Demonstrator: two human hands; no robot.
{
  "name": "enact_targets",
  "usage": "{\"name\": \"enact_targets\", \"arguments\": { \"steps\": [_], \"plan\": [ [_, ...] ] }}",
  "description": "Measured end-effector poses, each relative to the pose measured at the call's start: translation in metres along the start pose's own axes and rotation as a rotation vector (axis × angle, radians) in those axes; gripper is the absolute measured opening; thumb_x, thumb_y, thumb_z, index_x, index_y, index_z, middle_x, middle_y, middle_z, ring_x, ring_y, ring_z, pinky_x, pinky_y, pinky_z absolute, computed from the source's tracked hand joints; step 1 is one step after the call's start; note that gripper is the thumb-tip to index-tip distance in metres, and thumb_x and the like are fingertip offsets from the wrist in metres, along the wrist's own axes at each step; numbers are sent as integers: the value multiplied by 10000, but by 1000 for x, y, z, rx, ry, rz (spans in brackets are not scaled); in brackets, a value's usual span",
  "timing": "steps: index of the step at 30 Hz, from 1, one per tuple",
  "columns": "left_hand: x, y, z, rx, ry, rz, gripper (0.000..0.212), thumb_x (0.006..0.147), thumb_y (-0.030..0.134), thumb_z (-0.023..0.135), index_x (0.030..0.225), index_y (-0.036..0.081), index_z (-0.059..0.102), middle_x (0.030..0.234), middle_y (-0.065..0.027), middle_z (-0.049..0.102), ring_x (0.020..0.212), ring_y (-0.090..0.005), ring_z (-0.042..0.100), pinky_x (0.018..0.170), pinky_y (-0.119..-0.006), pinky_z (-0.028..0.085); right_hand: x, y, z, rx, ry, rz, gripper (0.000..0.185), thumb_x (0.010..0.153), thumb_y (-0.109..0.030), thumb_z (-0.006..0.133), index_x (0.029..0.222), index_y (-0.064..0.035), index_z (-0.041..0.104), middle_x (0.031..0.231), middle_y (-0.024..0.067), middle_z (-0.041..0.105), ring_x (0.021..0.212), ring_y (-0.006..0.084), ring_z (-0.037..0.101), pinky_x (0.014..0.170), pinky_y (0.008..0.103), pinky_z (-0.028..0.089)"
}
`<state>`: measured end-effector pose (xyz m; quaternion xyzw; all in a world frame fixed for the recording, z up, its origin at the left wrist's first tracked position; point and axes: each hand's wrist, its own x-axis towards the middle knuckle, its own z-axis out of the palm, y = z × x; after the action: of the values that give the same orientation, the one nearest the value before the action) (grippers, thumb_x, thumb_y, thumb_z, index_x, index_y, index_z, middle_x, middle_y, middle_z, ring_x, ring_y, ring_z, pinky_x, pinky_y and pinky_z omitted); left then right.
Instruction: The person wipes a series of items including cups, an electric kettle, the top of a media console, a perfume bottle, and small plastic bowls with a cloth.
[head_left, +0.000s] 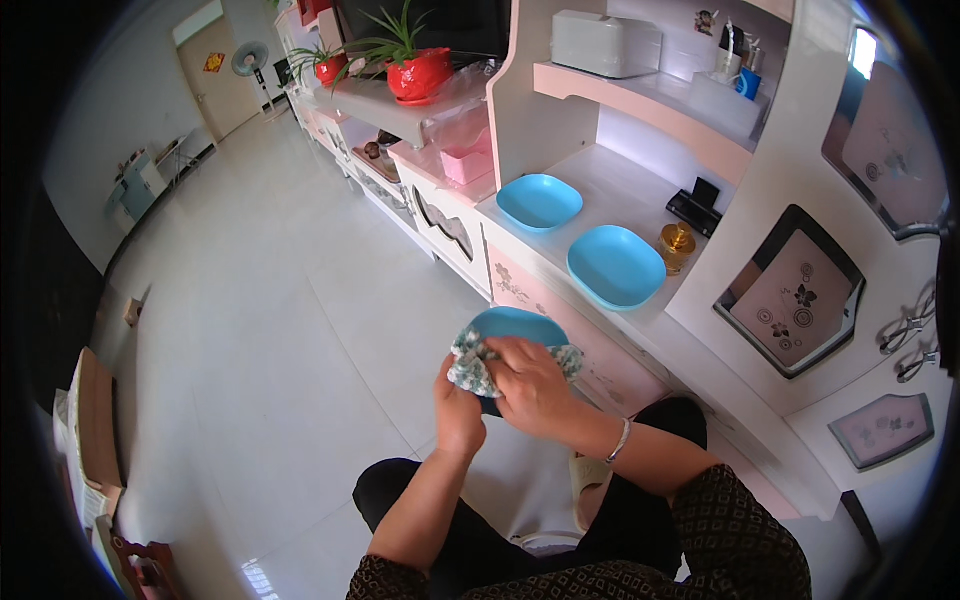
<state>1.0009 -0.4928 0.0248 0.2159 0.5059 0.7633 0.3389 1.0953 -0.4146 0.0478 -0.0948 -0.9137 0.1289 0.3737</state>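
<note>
Above my lap I hold a blue plastic bowl (517, 324), partly covered by my hands and a cloth. My left hand (457, 416) grips its near left side; the fingertips are hidden behind the cloth and bowl. A green-and-white fluffy cloth (474, 369) is bunched under my right hand (531, 386), whose fingers press it into the bowl. One end of the cloth sticks out at the right rim. Two similar blue bowls stand on the cabinet shelf, one farther back (540, 202) and one nearer (616, 268).
On the same shelf are a gold-capped bottle (676, 247) and a black stand (696, 207). A pink basket (466, 159) and red plant pots (418, 73) sit along the low cabinet at the left. Mirrored doors (795, 292) rise at the right. A cardboard box (97, 427) stands on the tiled floor (277, 322).
</note>
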Motion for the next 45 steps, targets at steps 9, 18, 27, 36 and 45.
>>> {"name": "enact_targets", "arguments": {
  "steps": [9, 18, 27, 36, 45],
  "plan": [
    [17, 29, -26, 401, 51, -20, 302, 914, 124, 455, 1143, -63, 516, 971, -96, 612, 883, -139, 557, 786, -262, 444, 10, 26, -34, -177, -195, 194, 197, 720, -189, 645, 669, 0, 619, 921, 110, 566, 837, 279, 532, 749, 386, 432],
    [11, 22, -10, 498, -140, 22, 255, 902, 85, 444, 1093, -31, 565, 914, -85, 626, 829, -120, 558, 761, -251, 445, 8, 28, -25, 39, -174, 313, 635, 676, -74, 622, 1259, -153, 383, 1075, 156, 523, 930, 335, 555, 705, 408, 478],
    [1, 14, 7, 463, 269, 459, 193, 902, 18, 425, 1054, -30, 535, 914, -77, 598, 840, -120, 541, 772, -247, 435, -15, 48, 23, 672, 115, 826, 318, 802, -8, 535, 1107, -35, 450, 940, 71, 567, 893, 127, 533, 769, 276, 436],
    [10, 21, -14, 723, -200, 94, 177, 874, 32, 447, 999, -26, 558, 834, -123, 626, 784, -185, 594, 723, -287, 462, -7, 62, -15, 297, -393, 381, 512, 682, 54, 524, 1155, -101, 404, 1031, 154, 561, 938, 347, 563, 747, 395, 461],
    [12, -1, -6, 534, 214, 270, 190, 905, 87, 482, 1020, -42, 560, 800, -62, 601, 731, -101, 517, 677, -230, 438, -17, 64, 12, 545, -100, 709, 490, 735, -14, 530, 1197, -70, 375, 1029, 196, 559, 952, 350, 566, 778, 380, 461]
  ]
}}
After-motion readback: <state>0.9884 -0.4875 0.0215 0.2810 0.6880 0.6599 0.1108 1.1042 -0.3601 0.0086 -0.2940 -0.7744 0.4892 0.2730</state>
